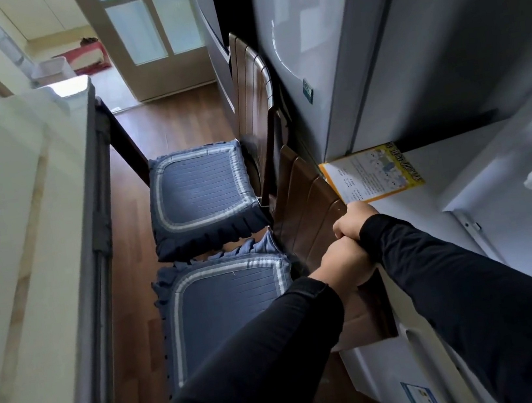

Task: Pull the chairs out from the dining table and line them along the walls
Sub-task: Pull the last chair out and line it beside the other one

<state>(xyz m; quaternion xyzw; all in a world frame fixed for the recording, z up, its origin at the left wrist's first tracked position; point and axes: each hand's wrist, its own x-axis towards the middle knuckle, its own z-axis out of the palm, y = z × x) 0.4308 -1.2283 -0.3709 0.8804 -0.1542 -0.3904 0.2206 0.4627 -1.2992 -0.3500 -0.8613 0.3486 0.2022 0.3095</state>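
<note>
Two black sleeves (247,368) reaching up from the bottom of the frame, both hands closed on the top rail of the near chair (307,216) at centre right. Left hand (342,267) wrapped fully round the dark wooden backrest edge, fingers curled under and out of sight. Right hand (354,221) just above it, fist tight on the same rail, knuckles up, touching the left hand. No gap showing in either grip.

Near chair with its blue cushion (228,309) in the lower middle, back close against the white cabinet (487,231) on the right. Far chair (254,100) just beyond it, upper centre, its own blue cushion (200,196) nearly touching the near one, back against the grey fridge (323,56). Both chairs side by side in one row along the right side.

Pale table (18,202) filling the left of the frame, apart from the chairs, a strip of wooden floor (174,118) between. Yellow leaflet (373,172) on the cabinet beside the right hand. Glazed door (150,22) at top centre
</note>
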